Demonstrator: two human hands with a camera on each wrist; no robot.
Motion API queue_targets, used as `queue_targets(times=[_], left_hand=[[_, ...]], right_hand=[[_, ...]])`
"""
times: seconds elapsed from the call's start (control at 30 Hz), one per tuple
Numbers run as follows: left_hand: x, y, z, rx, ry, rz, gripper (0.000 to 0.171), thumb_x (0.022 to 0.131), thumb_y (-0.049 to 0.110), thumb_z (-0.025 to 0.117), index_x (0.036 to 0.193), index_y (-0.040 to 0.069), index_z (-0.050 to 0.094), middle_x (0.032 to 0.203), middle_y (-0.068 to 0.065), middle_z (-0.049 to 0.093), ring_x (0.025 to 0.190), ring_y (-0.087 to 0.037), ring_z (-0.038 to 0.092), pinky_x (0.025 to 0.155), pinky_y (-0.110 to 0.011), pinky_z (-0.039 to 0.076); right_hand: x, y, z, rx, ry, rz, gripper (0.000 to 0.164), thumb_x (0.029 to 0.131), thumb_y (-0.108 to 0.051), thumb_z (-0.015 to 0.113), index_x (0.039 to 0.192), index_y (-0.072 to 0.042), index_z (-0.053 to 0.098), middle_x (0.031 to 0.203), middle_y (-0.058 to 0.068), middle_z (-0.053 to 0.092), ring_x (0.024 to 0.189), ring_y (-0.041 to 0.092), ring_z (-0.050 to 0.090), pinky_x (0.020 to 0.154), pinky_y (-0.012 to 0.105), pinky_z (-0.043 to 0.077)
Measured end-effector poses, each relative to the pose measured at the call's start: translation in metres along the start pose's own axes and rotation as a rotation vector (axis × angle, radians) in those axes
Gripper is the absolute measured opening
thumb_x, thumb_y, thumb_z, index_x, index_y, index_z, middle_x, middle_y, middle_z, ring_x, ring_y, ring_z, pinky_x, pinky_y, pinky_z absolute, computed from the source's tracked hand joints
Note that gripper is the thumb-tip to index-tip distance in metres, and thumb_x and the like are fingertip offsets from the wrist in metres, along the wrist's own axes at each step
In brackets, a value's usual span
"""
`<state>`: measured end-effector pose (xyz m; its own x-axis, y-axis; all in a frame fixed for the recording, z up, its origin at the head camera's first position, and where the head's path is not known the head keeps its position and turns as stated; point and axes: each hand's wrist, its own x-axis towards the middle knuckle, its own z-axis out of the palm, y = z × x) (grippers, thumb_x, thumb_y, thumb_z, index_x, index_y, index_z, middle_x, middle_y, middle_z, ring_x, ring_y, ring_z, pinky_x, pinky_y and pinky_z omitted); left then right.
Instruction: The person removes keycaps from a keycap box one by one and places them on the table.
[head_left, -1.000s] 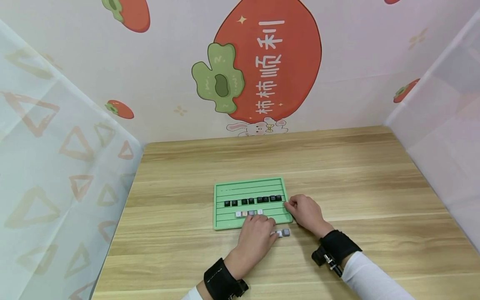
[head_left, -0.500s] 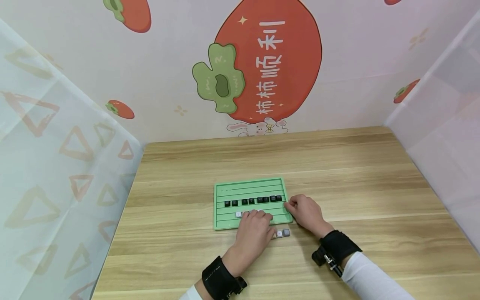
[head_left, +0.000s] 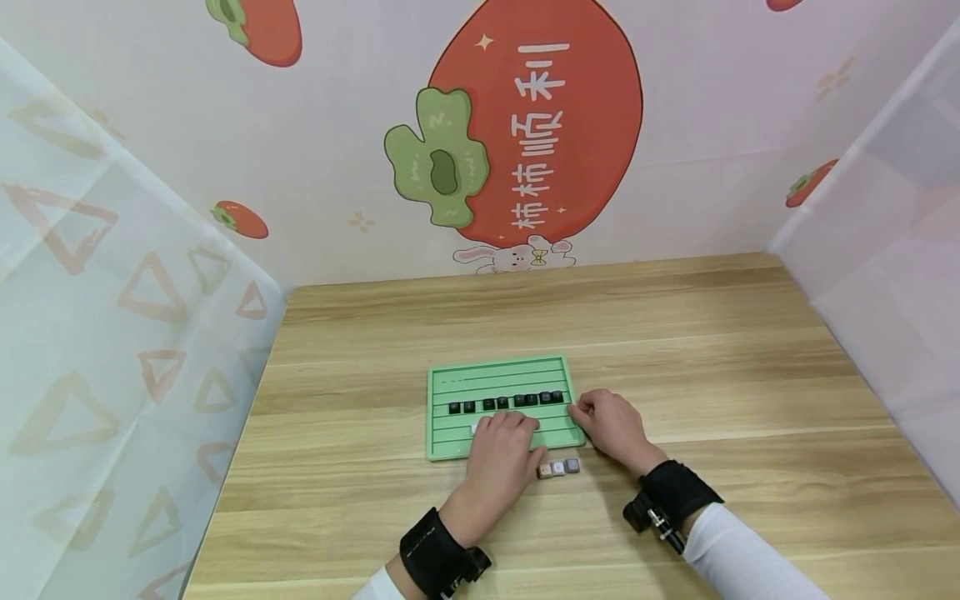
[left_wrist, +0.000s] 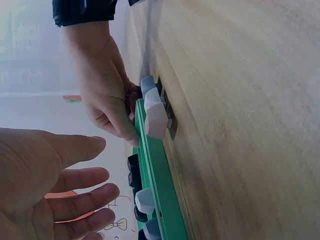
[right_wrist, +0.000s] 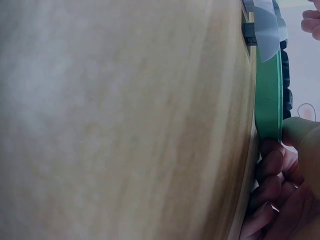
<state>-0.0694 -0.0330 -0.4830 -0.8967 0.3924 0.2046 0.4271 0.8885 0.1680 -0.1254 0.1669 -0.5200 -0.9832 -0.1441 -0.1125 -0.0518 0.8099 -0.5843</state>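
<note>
My left hand hovers over the near part of a green grooved tray. In the left wrist view its fingers are loosely extended, with nothing between them. A row of black keycaps runs across the tray. Lighter keycaps sit nearer the front, mostly hidden by the left hand in the head view. My right hand grips the tray's right edge, thumb on top and fingers curled at the side. Three light keycaps stand just in front of the tray, on a dark base in the left wrist view.
The wooden table spreads around the tray on all sides. A printed backdrop rises behind it, and pale side sheets stand at left and right. Black camera bands wrap both wrists.
My left hand has shifted slightly left and away from me over the tray. It now covers more of the light keycaps and uncovers the leftmost one in front. The right hand stays put.
</note>
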Motion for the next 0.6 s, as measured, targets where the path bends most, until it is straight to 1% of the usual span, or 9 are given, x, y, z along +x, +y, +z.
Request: queue_targets(times=[0.13,0.4,0.6], left_hand=[[0.001,-0.002,0.001,-0.001,-0.005,-0.011,0.030,0.087,0.038,0.079,0.110,0.017,0.076,0.106,0.001,0.074,0.102,-0.019,0.066,0.083,-0.037,0.051],[0.002,-0.006,-0.002,-0.037,0.010,-0.032,0.030,0.087,0.036,0.080,0.109,0.016,0.076,0.106,-0.001,0.074,0.099,-0.020,0.067,0.081,-0.036,0.051],[0.004,-0.012,0.000,-0.038,0.016,-0.050,0.032,0.086,0.035,0.081,0.110,0.015,0.075,0.107,-0.003,0.074,0.102,-0.022,0.067,0.083,-0.038,0.052]], right_hand=[[0.000,0.001,0.001,0.002,0.002,0.003,0.045,0.097,-0.026,0.066,0.058,-0.017,0.047,0.053,-0.007,0.034,0.051,0.012,0.037,0.051,0.024,0.025],[0.001,0.001,0.001,0.000,0.002,0.001,0.045,0.097,-0.026,0.066,0.058,-0.017,0.046,0.053,-0.007,0.034,0.051,0.011,0.037,0.051,0.024,0.025],[0.001,0.002,0.002,-0.004,0.002,-0.009,0.045,0.098,-0.026,0.065,0.058,-0.017,0.047,0.052,-0.007,0.034,0.050,0.012,0.038,0.050,0.024,0.025]])
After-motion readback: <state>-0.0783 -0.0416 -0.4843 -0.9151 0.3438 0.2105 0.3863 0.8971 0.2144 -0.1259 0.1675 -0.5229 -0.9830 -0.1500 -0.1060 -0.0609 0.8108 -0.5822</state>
